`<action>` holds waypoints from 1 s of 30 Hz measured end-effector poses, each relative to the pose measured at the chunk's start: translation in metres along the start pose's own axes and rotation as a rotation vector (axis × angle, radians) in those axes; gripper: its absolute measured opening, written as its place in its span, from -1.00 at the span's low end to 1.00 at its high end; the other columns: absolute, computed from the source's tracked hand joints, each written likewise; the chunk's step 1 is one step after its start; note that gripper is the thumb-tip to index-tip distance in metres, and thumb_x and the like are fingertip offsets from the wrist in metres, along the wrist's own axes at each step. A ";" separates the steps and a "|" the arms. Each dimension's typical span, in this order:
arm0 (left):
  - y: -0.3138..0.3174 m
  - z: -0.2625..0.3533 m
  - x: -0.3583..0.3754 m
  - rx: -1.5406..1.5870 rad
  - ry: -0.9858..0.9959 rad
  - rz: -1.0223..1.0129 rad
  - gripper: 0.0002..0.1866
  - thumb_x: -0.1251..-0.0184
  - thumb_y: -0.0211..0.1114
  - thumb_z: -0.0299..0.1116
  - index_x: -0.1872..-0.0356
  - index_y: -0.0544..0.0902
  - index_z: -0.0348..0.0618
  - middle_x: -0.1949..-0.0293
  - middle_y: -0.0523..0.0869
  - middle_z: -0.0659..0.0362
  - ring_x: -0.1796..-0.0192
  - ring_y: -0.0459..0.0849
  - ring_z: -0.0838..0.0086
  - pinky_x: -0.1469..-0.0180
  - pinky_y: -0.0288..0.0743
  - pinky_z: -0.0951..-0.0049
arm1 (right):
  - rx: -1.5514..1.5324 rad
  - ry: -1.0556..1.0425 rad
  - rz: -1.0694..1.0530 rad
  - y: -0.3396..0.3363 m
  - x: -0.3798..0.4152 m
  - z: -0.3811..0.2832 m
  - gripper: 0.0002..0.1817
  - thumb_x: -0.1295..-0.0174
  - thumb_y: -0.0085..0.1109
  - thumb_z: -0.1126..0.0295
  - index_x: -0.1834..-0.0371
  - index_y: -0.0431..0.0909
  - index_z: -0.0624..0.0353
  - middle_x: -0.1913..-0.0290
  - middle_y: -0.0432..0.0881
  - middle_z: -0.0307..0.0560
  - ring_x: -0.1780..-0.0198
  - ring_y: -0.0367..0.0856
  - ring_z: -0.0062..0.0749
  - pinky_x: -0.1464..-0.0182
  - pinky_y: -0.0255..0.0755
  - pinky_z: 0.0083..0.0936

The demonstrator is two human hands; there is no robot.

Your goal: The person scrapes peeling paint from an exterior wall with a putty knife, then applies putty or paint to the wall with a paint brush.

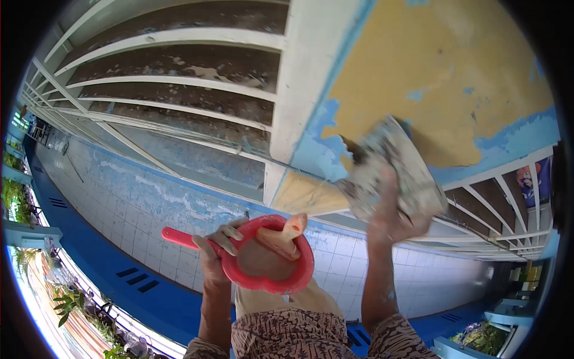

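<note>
My left hand (214, 251) is wrapped around the handle side of a red plastic dipper (307, 270), holding it in front of my body. Brownish-grey paste (260, 262) fills the bottom of the dipper, and a tool with a wooden handle (293, 230) leans inside it, its lower end hidden in the paste. My right hand (391, 218), slightly blurred, grips a broad flat trowel (415, 173) smeared with grey and white. The trowel is up at the wall (418, 72), overlapping a yellow-tan area with peeling light-blue edges.
White slatted bars (173, 37) run over dark openings at the upper left, with more bars (508, 206) at the right. Below lies a white tiled floor (161, 239) bordered by a blue strip (101, 251). Plants (72, 305) stand along the left edge.
</note>
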State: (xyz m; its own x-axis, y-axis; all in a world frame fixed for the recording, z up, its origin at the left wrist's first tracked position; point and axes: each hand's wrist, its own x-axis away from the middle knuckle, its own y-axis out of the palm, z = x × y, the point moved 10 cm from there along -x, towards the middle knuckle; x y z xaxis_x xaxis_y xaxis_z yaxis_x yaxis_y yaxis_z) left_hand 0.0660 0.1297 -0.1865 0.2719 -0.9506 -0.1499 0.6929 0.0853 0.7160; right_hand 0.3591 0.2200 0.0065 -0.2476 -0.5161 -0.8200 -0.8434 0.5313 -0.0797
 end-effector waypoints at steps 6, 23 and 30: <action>-0.005 0.010 0.004 -0.053 -0.018 0.061 -0.17 -0.50 -0.42 0.30 0.72 0.51 -0.10 0.33 0.66 0.19 -0.24 0.53 0.09 -0.40 0.25 -0.03 | -0.048 -0.166 -0.041 0.035 -0.005 -0.025 -0.59 -0.15 0.37 0.68 -0.05 0.44 0.47 -0.10 0.60 0.17 -0.05 0.61 -0.39 -0.12 0.58 -0.45; -0.018 0.025 0.009 0.017 0.036 0.053 -0.17 -0.50 -0.39 0.30 0.70 0.57 -0.09 0.31 0.71 0.19 -0.26 0.53 0.10 -0.39 0.28 -0.01 | -0.112 0.140 0.036 0.045 0.001 -0.015 -0.60 -0.16 0.37 0.66 -0.02 0.44 0.49 -0.02 0.63 0.16 0.01 0.63 -0.41 -0.05 0.60 -0.44; -0.024 0.025 0.013 -0.023 0.063 -0.004 -0.16 -0.50 -0.39 0.31 0.64 0.62 -0.13 0.22 0.72 0.14 -0.26 0.50 0.03 -0.38 0.25 -0.08 | -0.196 0.146 0.027 0.045 -0.005 -0.019 -0.65 -0.18 0.34 0.66 -0.01 0.47 0.50 0.02 0.67 0.15 0.07 0.68 -0.39 0.02 0.64 -0.43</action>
State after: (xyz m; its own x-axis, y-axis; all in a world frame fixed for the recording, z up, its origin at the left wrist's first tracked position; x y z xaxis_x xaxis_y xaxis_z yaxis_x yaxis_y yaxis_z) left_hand 0.0360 0.1082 -0.1885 0.3106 -0.9302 -0.1958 0.7091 0.0895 0.6994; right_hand 0.3137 0.2334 0.0176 -0.3253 -0.6027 -0.7286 -0.9086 0.4126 0.0643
